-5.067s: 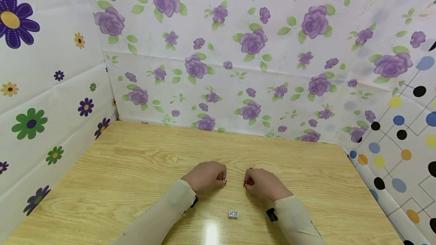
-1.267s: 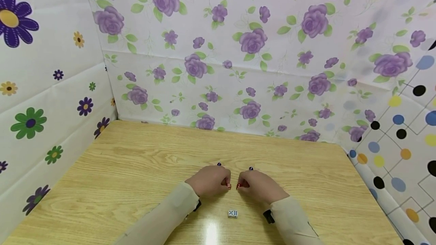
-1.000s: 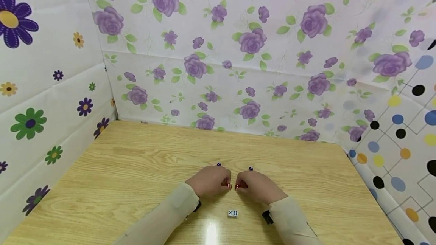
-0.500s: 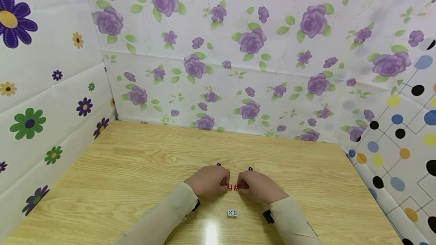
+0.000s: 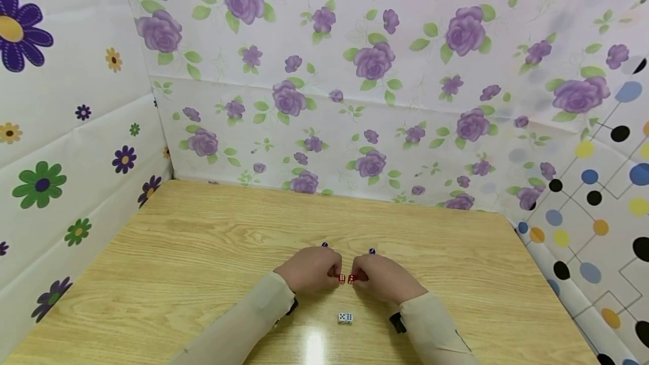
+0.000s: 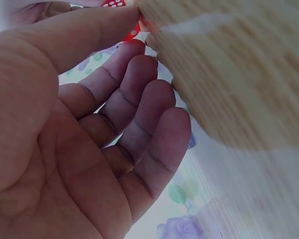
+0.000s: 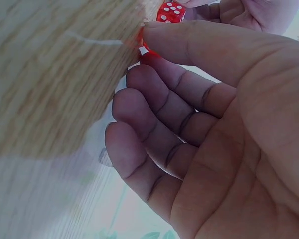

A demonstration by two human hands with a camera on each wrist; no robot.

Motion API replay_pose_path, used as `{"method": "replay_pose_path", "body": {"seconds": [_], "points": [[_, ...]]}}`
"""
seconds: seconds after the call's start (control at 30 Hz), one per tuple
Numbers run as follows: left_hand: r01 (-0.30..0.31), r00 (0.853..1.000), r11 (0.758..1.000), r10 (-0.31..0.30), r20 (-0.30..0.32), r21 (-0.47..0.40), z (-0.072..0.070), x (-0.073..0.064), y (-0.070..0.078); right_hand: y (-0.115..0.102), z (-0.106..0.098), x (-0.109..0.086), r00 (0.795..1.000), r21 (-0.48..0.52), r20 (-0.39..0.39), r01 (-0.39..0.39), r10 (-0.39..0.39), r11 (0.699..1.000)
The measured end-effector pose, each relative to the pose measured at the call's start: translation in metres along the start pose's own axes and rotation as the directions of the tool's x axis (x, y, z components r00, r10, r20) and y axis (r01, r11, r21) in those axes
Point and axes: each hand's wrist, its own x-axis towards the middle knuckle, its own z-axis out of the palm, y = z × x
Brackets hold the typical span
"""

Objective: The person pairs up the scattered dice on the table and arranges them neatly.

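My left hand (image 5: 310, 269) pinches a red die (image 5: 342, 279) with white dots between thumb and index finger, low at the tabletop. Facing it, my right hand (image 5: 386, 277) pinches a second red die (image 5: 351, 279). A narrow gap separates the two dice in the head view. In the left wrist view, the thumb covers much of its red die (image 6: 133, 33). From the right wrist, the other hand's red die (image 7: 171, 13) shows beyond my thumb. Toward me, two white dice (image 5: 345, 318) with dark dots lie side by side, touching.
Behind my left hand sits a dark blue die (image 5: 324, 245), partly hidden; another blue die (image 5: 372, 251) lies behind my right hand. The wooden table (image 5: 213, 230) meets a flowered cloth (image 5: 284, 145) at its back. Patterned cloths also flank both sides.
Since the oldest frame, both hands have come closer together, each with its red die, and the left blue die has come into view. Over the last second they have barely shifted.
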Motion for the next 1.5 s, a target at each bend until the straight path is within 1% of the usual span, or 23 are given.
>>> {"method": "replay_pose_path", "body": {"seconds": [0.43, 0.8, 1.2, 1.5], "points": [[0.003, 1.000, 1.000, -0.003, -0.005, -0.024, 0.0024, 0.0001, -0.0011, 0.0006, 0.0013, 0.0010, 1.000, 0.012, 0.006, 0.005, -0.005, 1.000], [-0.009, 1.000, 1.000, 0.009, -0.008, 0.009, 0.0031, 0.0011, -0.0016, 0.0004, 0.0009, 0.0009, 1.000, 0.027, 0.001, 0.021, -0.021, 0.999], [-0.015, 1.000, 1.000, 0.016, -0.010, 0.023, 0.0060, 0.0044, -0.0043, -0.0010, 0.0004, 0.0006, 1.000, 0.020, 0.009, 0.001, -0.001, 1.000], [-0.026, 1.000, 1.000, 0.026, -0.008, 0.004, 0.0063, 0.0032, -0.0018, -0.0019, 0.0003, 0.0010, 1.000, 0.022, 0.015, -0.001, 0.001, 1.000]]}}
